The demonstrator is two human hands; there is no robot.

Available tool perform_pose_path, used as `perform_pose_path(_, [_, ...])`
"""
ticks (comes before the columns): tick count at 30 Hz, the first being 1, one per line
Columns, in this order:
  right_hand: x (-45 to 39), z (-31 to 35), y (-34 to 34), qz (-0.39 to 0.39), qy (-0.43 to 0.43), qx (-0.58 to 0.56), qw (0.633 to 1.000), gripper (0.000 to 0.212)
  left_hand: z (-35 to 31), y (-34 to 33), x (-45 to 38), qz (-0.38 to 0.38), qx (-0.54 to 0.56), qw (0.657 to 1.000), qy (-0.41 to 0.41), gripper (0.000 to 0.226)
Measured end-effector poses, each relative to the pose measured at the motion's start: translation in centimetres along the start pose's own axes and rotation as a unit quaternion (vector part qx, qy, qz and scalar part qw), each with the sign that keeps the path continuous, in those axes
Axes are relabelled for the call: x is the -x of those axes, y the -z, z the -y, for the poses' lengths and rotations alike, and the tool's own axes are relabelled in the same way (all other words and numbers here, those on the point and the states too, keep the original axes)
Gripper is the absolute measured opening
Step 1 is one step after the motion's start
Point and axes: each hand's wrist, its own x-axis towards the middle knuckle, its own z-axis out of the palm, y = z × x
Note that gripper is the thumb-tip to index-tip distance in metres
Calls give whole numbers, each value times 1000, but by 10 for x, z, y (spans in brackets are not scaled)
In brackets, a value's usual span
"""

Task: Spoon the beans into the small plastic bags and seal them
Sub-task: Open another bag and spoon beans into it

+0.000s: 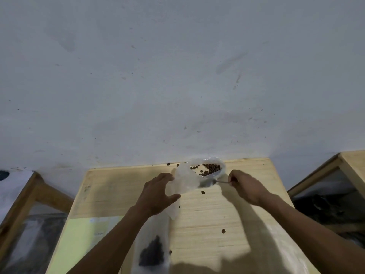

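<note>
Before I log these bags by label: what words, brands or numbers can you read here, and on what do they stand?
No text can be read.
Yellow-green sheet on the table: faint bluish marks near its top edge and middle, too blurred to read.
Bean bag, the small plastic bag and the spoon: no print visible.

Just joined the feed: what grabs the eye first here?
Two hands meet mid-table: the right hand pinches a small metal spoon beside an open clear plastic bag of brown beans. The left hand holds a small translucent bag; loose brown beans dot the pale wooden table.
</note>
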Motion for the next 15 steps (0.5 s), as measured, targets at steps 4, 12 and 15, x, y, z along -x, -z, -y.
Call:
perform_pose_path(4, [-19, -5, 29, -78, -10, 3, 997, 28, -3, -3, -11, 20, -21, 999, -26, 63])
perform_pose_path(12, [-28, 17, 19, -154, -27, -240, 958, 10, -35, -14, -41, 82, -30, 989, -117, 61])
perform_pose_path(15, [-25, 16, 2, -174, -34, -306, 935, 12, -38, -19, -48, 116, -10, 985, -126, 63])
